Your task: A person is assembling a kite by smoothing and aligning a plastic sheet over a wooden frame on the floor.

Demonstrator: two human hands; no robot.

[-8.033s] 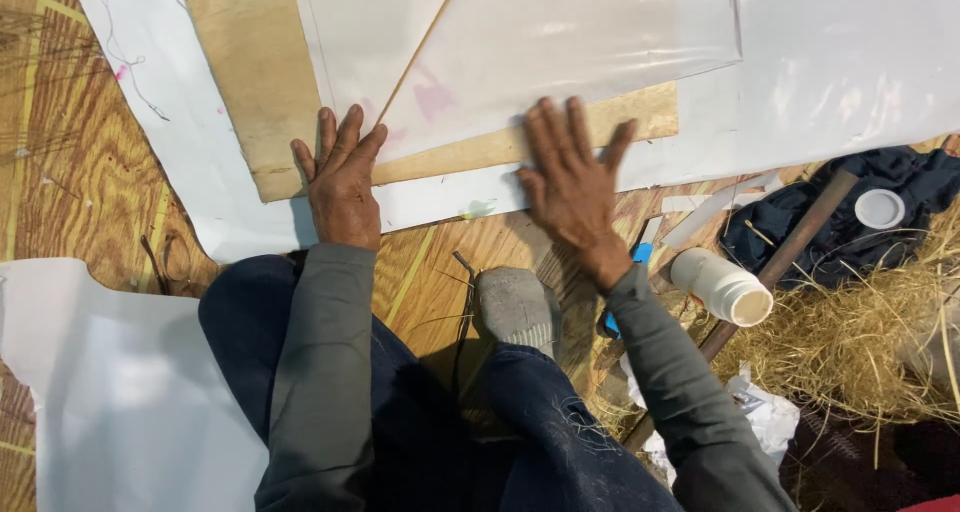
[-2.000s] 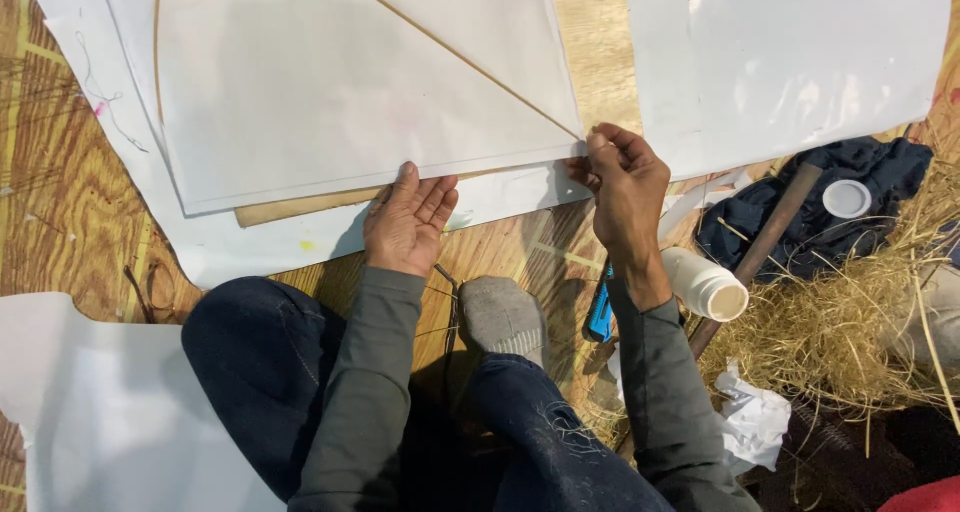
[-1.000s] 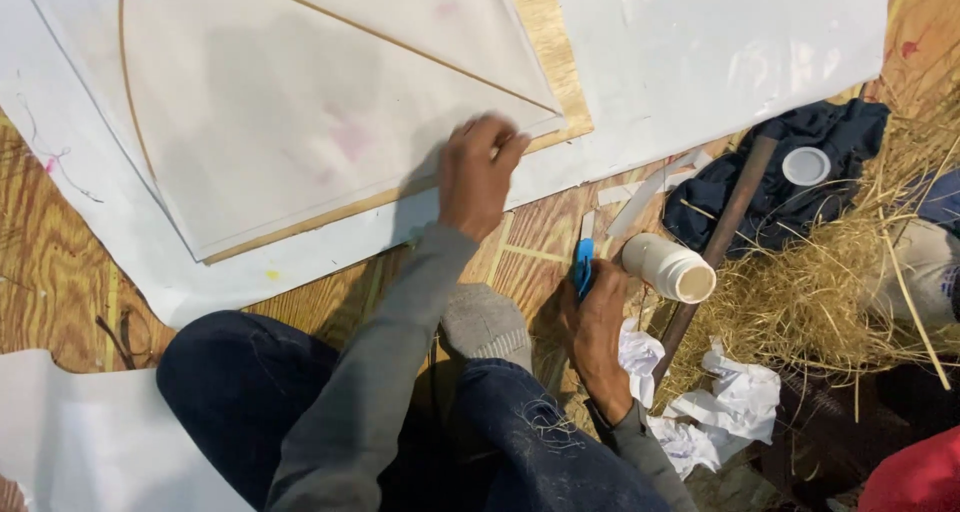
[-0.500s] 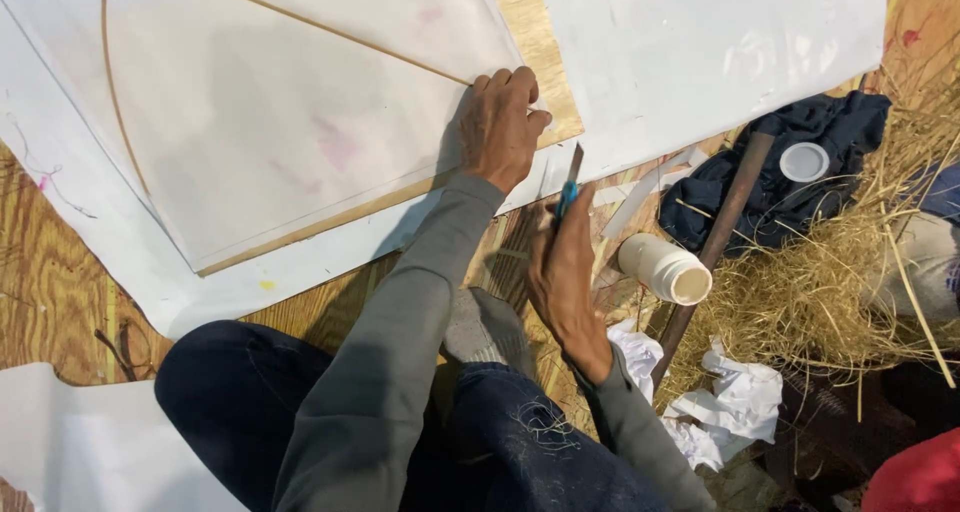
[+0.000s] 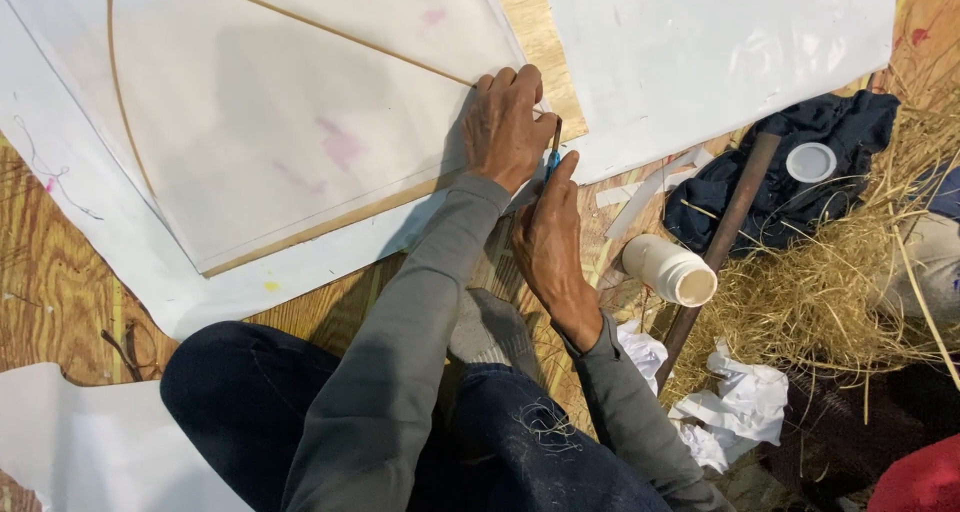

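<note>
Blade [image 5: 553,152], thin and blue-handled, pinched upright in the closed right hand [image 5: 548,237], tip at the near right corner of the translucent sheet [image 5: 300,142], long axis pointing away. Just beyond, left hand [image 5: 503,127] spread flat, pinning that corner on the wooden board [image 5: 545,62]. Farther right, open room toward white paper [image 5: 720,52]; white jar [image 5: 668,269] and straw [image 5: 830,282] well apart.

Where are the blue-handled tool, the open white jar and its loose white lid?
blue-handled tool [image 5: 553,155], head view, on the handle showing above the right hand's thumb.
open white jar [image 5: 668,269], head view, on its side wall.
white lid [image 5: 811,162], head view, on its centre.
</note>
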